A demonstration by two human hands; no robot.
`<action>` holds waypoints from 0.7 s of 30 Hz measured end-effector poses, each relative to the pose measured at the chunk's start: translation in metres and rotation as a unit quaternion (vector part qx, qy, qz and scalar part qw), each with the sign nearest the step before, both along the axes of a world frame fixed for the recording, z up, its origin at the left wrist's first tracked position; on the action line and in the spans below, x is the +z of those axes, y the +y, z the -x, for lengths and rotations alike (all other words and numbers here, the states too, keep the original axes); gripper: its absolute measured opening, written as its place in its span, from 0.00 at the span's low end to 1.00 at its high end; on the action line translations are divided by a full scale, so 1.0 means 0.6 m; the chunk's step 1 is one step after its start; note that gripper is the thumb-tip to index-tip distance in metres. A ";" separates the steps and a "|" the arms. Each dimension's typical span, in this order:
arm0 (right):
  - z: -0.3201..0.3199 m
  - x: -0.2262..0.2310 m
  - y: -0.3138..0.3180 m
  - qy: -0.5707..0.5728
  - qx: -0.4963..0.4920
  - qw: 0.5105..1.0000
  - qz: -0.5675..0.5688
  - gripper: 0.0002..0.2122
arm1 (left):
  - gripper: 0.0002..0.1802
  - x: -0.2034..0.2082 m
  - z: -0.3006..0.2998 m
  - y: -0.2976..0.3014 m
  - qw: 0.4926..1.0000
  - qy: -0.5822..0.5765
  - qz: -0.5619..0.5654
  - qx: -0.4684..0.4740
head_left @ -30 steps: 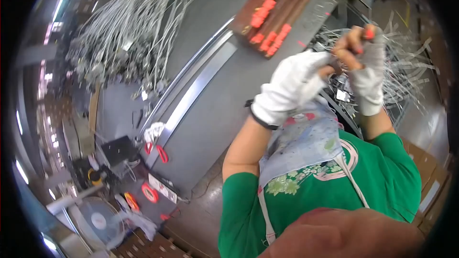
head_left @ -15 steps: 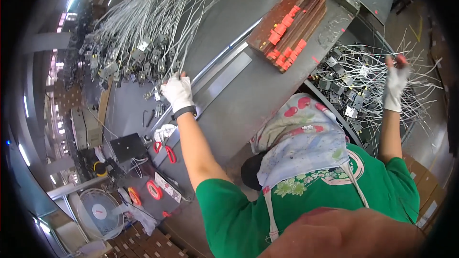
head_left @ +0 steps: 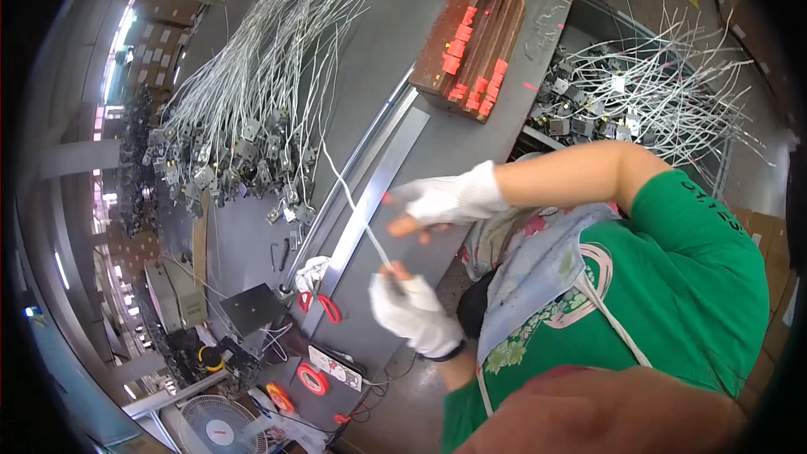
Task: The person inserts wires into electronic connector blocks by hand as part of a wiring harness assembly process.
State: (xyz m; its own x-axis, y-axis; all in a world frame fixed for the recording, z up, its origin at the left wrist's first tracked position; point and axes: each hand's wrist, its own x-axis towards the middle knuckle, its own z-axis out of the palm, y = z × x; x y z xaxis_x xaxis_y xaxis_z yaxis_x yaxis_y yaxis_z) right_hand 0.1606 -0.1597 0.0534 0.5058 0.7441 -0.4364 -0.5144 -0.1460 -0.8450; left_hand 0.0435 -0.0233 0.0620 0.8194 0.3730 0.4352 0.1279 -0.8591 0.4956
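Note:
My left hand [head_left: 412, 311], in a white glove with bare fingertips, is closed on the lower end of a white cable [head_left: 353, 206]. Whatever else sits inside that grip is hidden. The cable slants up and left across a flat metal strip [head_left: 382, 181] toward a large bundle of white cables [head_left: 261, 59] with small metal-and-black parts [head_left: 244, 151] at their ends. Just above the left hand, my right hand [head_left: 450, 202], gloved the same way, reaches in from the right. Its fingers are apart beside the cable, somewhat smeared by motion, with nothing visible in them.
A brown stepped block [head_left: 458, 42] with red tags stands on the grey table. At right, a bin [head_left: 538, 136] holds more cabled parts. Red-handled scissors [head_left: 324, 307], a black box [head_left: 252, 309], a tape roll [head_left: 312, 378] and a fan [head_left: 220, 429] are at lower left.
My left hand has drawn back from the bundle toward me with a cable. My right hand has swung from over the bin to beside that cable. The view has shifted.

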 end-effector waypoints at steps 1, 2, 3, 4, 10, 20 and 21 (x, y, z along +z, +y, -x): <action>-0.013 0.014 0.017 -0.005 -0.041 0.998 -0.053 0.35 | 0.03 -0.018 0.017 -0.006 0.999 -0.011 0.009 -0.031; -0.022 0.025 0.030 -0.011 -0.077 0.991 -0.104 0.34 | 0.04 -0.043 0.028 -0.006 0.997 -0.056 0.026 -0.053; -0.037 0.035 0.027 0.004 -0.130 0.972 -0.195 0.31 | 0.05 -0.058 0.032 -0.004 0.991 -0.099 0.044 -0.077; -0.038 0.059 0.010 -0.067 -0.191 0.945 -0.258 0.28 | 0.07 -0.061 0.029 0.001 0.989 -0.114 0.046 -0.079; -0.049 0.050 -0.115 -0.048 -0.499 0.824 -0.264 0.15 | 0.11 -0.068 -0.055 0.024 0.954 -0.069 -0.155 -0.249; -0.036 -0.099 -0.272 0.072 -0.570 0.809 -0.124 0.16 | 0.15 -0.077 -0.151 -0.203 0.889 0.148 0.124 -0.415; -0.034 -0.108 -0.287 0.066 -0.533 0.835 -0.120 0.16 | 0.15 -0.090 -0.153 -0.207 0.889 0.140 0.115 -0.420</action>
State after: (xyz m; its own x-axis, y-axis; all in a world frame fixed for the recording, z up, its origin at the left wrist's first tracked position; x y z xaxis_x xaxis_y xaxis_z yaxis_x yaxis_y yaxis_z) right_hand 0.1811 -0.3318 -0.0117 0.8963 -0.0239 -0.4427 -0.3343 0.6197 -0.7101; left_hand 0.1352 -0.1477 0.0082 0.9152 -0.3691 0.1618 -0.3653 -0.5903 0.7198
